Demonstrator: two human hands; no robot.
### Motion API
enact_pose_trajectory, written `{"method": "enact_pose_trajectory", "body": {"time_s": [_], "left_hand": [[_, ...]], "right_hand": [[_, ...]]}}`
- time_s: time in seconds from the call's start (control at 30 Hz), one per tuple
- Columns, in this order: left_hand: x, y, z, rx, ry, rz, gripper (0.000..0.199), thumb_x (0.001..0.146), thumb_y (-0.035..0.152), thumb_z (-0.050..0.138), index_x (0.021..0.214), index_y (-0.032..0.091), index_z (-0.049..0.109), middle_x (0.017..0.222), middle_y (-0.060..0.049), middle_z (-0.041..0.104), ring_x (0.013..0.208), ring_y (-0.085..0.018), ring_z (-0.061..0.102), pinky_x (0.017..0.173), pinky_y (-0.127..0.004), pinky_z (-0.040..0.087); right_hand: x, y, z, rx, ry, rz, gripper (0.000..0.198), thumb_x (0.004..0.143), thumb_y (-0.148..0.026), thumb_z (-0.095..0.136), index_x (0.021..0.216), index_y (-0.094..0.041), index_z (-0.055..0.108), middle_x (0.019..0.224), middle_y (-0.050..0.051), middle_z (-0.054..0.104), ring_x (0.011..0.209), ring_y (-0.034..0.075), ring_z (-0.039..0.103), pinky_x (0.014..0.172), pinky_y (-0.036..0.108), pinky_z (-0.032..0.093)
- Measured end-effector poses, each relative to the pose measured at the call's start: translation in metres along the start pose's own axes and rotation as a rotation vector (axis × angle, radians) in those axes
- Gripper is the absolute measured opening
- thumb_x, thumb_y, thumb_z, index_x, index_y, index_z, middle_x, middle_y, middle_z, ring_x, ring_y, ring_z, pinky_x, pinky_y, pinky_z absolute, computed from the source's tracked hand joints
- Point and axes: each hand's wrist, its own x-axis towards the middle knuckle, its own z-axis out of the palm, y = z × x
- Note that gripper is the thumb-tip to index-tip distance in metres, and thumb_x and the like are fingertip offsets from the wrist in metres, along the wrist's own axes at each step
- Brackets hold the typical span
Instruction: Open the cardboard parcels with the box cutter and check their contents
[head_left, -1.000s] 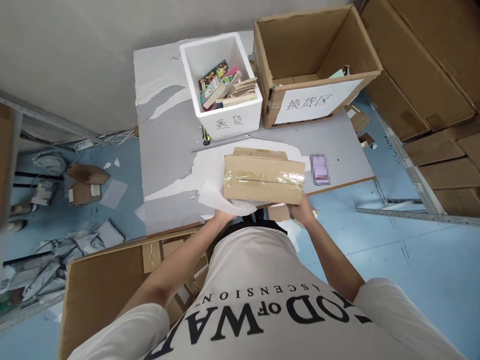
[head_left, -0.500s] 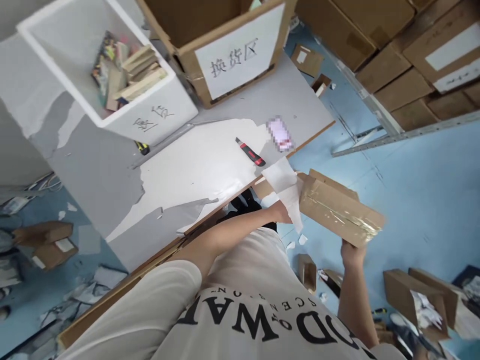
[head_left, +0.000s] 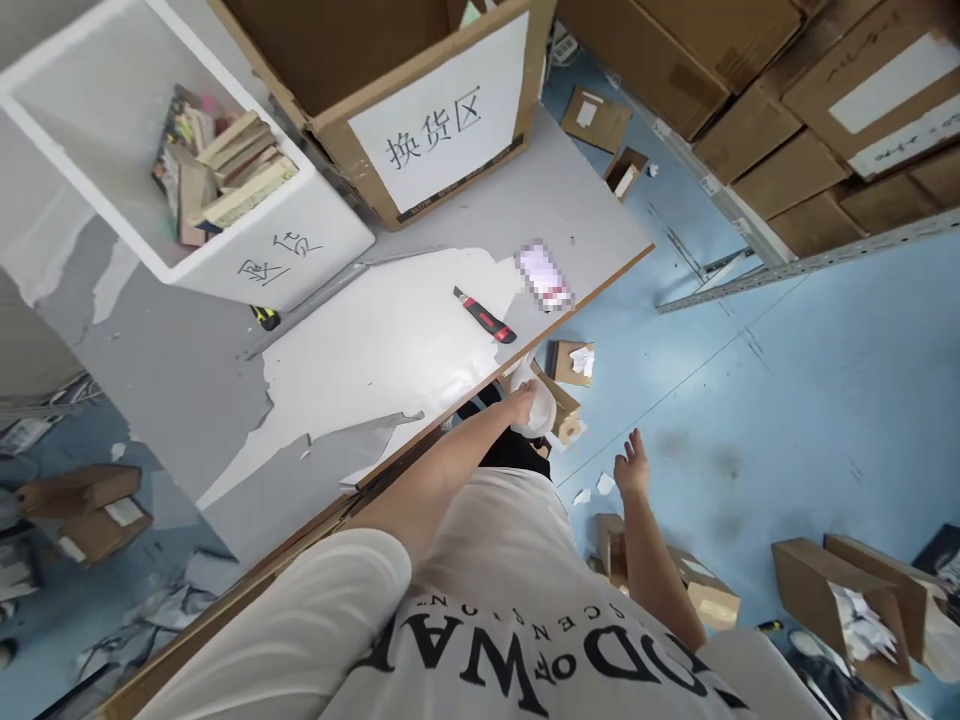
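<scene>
Though blurry, white sheet (head_left: 542, 413), perhaps paper, in left hand (head_left: 523, 402)

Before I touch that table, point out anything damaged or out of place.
The grey table covering looks torn: ragged edges surround a large white patch. A red-and-black utility knife lies loose, its blade apparently exposed. White scraps also litter the blue floor.

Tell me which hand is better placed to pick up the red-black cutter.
Probably the right hand: it is open and empty, while the left hand, though nearer the cutter, holds a white sheet.
</scene>
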Motion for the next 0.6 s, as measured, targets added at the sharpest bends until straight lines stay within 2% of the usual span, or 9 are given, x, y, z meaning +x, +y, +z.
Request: {"method": "enact_pose_trajectory", "body": {"time_s": [0.07,0.13,0.2,0.33,0.37,0.43,0.47,0.6], "left_hand": [[-0.012,0.0,-0.012,0.004,0.011,-0.023,0.081,0.061,0.005,0.069,0.137,0.005,0.043,0.146,-0.029,0.04,0.135,-0.038,0.043,0.107,-0.047,0.039],[-0.029,0.001,-0.024,-0.009,0.05,-0.02,0.082,0.062,0.002,0.066,0.14,0.005,0.041,0.148,-0.026,0.039,0.135,-0.036,0.043,0.11,-0.042,0.038],[-0.049,-0.001,-0.034,-0.029,0.106,-0.002,0.078,0.065,0.003,0.063,0.141,0.006,0.042,0.146,-0.022,0.044,0.133,-0.034,0.046,0.112,-0.038,0.037],[-0.1,-0.022,-0.047,-0.094,0.245,0.004,0.064,0.073,0.013,0.06,0.136,0.013,0.05,0.137,-0.015,0.057,0.128,-0.03,0.053,0.112,-0.041,0.039],[-0.114,-0.032,-0.047,-0.172,0.325,-0.002,0.059,0.073,0.015,0.061,0.132,0.016,0.054,0.136,-0.013,0.058,0.127,-0.029,0.054,0.112,-0.043,0.039],[-0.143,-0.053,-0.044,-0.374,0.486,-0.053,0.054,0.073,0.02,0.062,0.127,0.019,0.057,0.13,-0.011,0.063,0.124,-0.028,0.057,0.11,-0.047,0.042],[-0.157,-0.064,-0.041,-0.461,0.525,-0.081,0.053,0.073,0.023,0.064,0.126,0.019,0.057,0.129,-0.011,0.063,0.124,-0.028,0.057,0.109,-0.049,0.042],[-0.203,-0.094,-0.023,-0.7,0.757,-0.247,0.053,0.071,0.034,0.07,0.12,0.016,0.059,0.125,-0.015,0.065,0.121,-0.029,0.059,0.108,-0.05,0.042]], "right_hand": [[0.028,-0.036,0.014,-0.106,-0.031,-0.167,0.082,0.065,-0.024,0.044,0.146,-0.014,0.038,0.145,0.019,0.046,0.129,0.032,0.05,0.102,0.054,0.044],[0.057,-0.084,0.035,-0.2,-0.057,-0.369,0.073,0.071,-0.025,0.044,0.143,-0.011,0.042,0.143,0.019,0.048,0.132,0.031,0.047,0.103,0.051,0.044],[0.085,-0.137,0.061,-0.285,-0.08,-0.541,0.065,0.079,-0.028,0.041,0.141,-0.009,0.043,0.142,0.02,0.047,0.136,0.029,0.041,0.11,0.05,0.037],[0.129,-0.228,0.112,-0.492,-0.152,-0.717,0.059,0.086,-0.037,0.045,0.138,-0.01,0.046,0.15,0.021,0.036,0.143,0.033,0.025,0.113,0.053,0.029],[0.137,-0.244,0.123,-0.541,-0.165,-0.748,0.058,0.086,-0.038,0.047,0.138,-0.01,0.046,0.151,0.022,0.034,0.144,0.035,0.023,0.112,0.055,0.028],[0.149,-0.268,0.141,-0.62,-0.179,-0.792,0.057,0.086,-0.038,0.05,0.137,-0.01,0.047,0.153,0.023,0.03,0.144,0.037,0.02,0.112,0.057,0.026],[0.153,-0.277,0.148,-0.649,-0.18,-0.803,0.057,0.086,-0.038,0.051,0.136,-0.011,0.048,0.153,0.023,0.029,0.144,0.037,0.019,0.111,0.058,0.026],[0.163,-0.291,0.17,-0.703,-0.188,-0.801,0.056,0.086,-0.04,0.051,0.134,-0.012,0.049,0.155,0.023,0.024,0.145,0.038,0.015,0.11,0.059,0.024]]}}
